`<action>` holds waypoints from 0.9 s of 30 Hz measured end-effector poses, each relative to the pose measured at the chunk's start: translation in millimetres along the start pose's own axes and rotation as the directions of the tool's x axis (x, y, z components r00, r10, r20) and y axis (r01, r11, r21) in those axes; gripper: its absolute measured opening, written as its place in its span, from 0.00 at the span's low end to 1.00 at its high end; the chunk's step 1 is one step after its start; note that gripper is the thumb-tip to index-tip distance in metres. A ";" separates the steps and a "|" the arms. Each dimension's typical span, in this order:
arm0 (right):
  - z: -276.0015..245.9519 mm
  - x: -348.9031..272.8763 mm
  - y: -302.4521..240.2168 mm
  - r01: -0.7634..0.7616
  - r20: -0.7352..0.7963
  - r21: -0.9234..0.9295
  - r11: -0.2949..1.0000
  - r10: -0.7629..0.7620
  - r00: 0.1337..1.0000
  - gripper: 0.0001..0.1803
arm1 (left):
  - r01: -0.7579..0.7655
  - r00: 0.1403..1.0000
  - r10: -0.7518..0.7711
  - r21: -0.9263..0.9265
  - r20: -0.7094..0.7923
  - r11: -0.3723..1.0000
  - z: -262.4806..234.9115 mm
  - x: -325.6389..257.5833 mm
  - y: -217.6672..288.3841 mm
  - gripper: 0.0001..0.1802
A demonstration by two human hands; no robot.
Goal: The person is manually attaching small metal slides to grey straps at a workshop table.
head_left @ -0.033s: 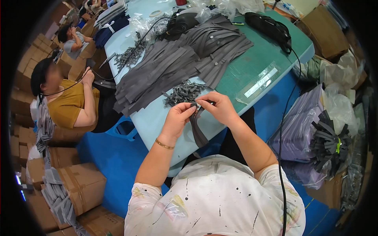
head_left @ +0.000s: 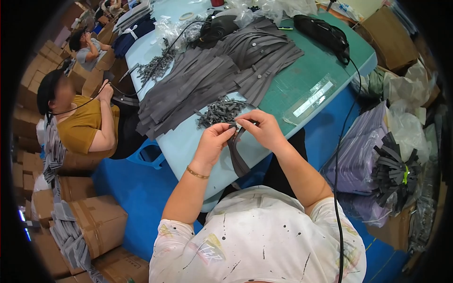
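My left hand (head_left: pixel 214 139) and my right hand (head_left: pixel 264 129) meet at the near edge of the light blue table (head_left: pixel 184 146). Both pinch the top end of a dark grey strap (head_left: pixel 237 158), which hangs down over the table edge. A gold bracelet sits on my left wrist. Just beyond my fingers lies a small heap of grey clips (head_left: pixel 222 111). Behind it is a wide, fanned-out layer of long grey strips (head_left: pixel 212 75).
A green mat (head_left: pixel 292 80) with a clear plastic strip (head_left: pixel 309 99) and a black bag (head_left: pixel 325 33) lies to the right. A seated person in a mustard shirt (head_left: pixel 80 122) works at left. Cardboard boxes (head_left: pixel 94 221) stand at lower left; bags of dark strips (head_left: pixel 387 165) at right.
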State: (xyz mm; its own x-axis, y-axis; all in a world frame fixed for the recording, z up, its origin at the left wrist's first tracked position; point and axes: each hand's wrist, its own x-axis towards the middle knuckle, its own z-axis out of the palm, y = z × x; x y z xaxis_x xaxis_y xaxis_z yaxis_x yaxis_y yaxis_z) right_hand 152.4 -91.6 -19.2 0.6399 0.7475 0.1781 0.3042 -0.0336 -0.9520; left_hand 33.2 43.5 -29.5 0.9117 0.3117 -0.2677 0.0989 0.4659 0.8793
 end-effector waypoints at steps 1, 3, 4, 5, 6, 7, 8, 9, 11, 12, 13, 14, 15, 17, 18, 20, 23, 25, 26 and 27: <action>1.1 -0.3 3.4 0.010 -0.020 0.036 0.999 -0.009 1.000 0.09 | 0.000 1.000 0.000 0.001 0.000 1.000 0.8 -0.1 0.7 0.07; 1.9 -0.3 5.6 0.018 -0.041 0.073 0.997 -0.016 0.999 0.09 | -0.005 1.000 0.005 0.012 0.023 1.000 2.0 -0.4 1.1 0.07; 1.9 0.3 5.9 0.022 -0.031 0.068 0.997 -0.020 0.999 0.09 | -0.003 1.000 0.003 0.012 0.022 1.000 1.0 -0.2 0.2 0.07; 1.8 0.7 6.2 0.026 -0.021 0.063 0.998 -0.024 0.999 0.09 | -0.005 1.000 0.005 0.018 0.020 1.000 -0.6 0.5 -1.3 0.07; 1.2 1.1 5.5 0.025 -0.020 0.063 0.998 -0.024 1.000 0.09 | -0.008 1.000 0.007 0.024 0.018 1.000 -1.8 1.1 -2.1 0.08; 0.3 1.2 4.3 -0.001 0.004 0.063 0.998 0.000 1.000 0.09 | -0.007 1.000 0.007 0.024 0.017 1.000 -2.4 1.5 -2.4 0.08; -0.2 1.4 3.5 -0.026 0.029 0.063 0.998 0.024 0.999 0.09 | -0.007 1.000 0.007 0.010 0.021 1.000 -2.9 1.9 -2.7 0.08; -0.2 1.5 3.0 -0.027 0.030 0.063 0.998 0.025 0.999 0.09 | -0.007 1.000 0.007 -0.003 0.025 1.000 -3.2 1.9 -2.6 0.08; 0.2 1.5 2.4 -0.071 0.064 0.076 0.995 0.067 0.996 0.09 | -0.005 1.000 0.006 -0.014 0.029 1.000 -2.8 1.5 -1.6 0.08; 1.0 1.6 3.5 -0.072 0.065 0.076 0.994 0.067 0.996 0.09 | -0.004 0.999 0.005 -0.025 0.034 1.000 -2.6 1.5 -1.3 0.08; 2.2 1.6 5.4 -0.073 0.053 0.097 0.993 0.068 0.996 0.09 | -0.003 0.999 0.004 -0.025 0.033 1.000 -2.1 1.3 -1.1 0.08; 2.9 1.6 6.5 -0.074 0.042 0.118 0.990 0.070 0.997 0.09 | 0.000 0.999 0.000 -0.018 0.032 1.000 -1.5 1.2 -1.0 0.07; 2.7 1.9 6.2 -0.075 0.043 0.119 0.990 0.070 0.997 0.09 | 0.004 1.000 -0.003 -0.011 0.029 1.000 -1.6 0.7 -1.0 0.07; 1.4 3.0 5.0 -0.096 0.108 0.081 0.992 0.086 0.990 0.10 | -0.004 1.000 0.004 -0.005 0.021 1.000 -4.2 1.9 -3.2 0.06; 2.5 3.2 7.1 -0.096 0.107 0.082 0.992 0.087 0.990 0.10 | -0.011 1.000 0.011 0.001 0.017 1.000 -4.5 3.0 -4.1 0.06; 7.4 3.5 13.4 0.095 -0.042 0.071 0.993 -0.093 0.995 0.19 | -0.085 0.996 0.085 -0.014 -0.020 0.996 -1.8 4.0 -5.7 0.07; 11.3 0.5 15.0 -0.097 0.010 0.133 0.986 0.097 0.995 0.29 | -0.215 0.974 0.214 -0.002 -0.067 0.977 7.1 2.6 0.0 0.09; 17.4 0.3 18.7 -0.132 0.026 0.177 0.975 0.129 0.991 0.30 | -0.299 0.951 0.301 0.042 -0.071 0.953 6.6 3.1 -0.3 0.11; 20.0 0.3 19.7 -0.165 0.044 0.219 0.962 0.159 0.986 0.32 | -0.297 0.952 0.299 0.042 -0.071 0.954 7.7 3.2 0.1 0.11; 21.4 0.3 17.9 -0.169 0.045 0.220 0.961 0.163 0.986 0.32 | -0.333 0.939 0.338 0.077 -0.065 0.940 9.0 2.9 0.5 0.12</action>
State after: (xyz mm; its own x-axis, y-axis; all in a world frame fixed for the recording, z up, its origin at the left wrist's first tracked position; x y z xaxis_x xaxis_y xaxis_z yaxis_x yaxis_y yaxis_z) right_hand 142.9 -77.8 -41.4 0.6486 0.7611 0.0089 0.0283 -0.0124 -0.9995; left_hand 39.5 37.1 -26.2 0.8636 0.5039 0.0200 -0.1798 0.2706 0.9457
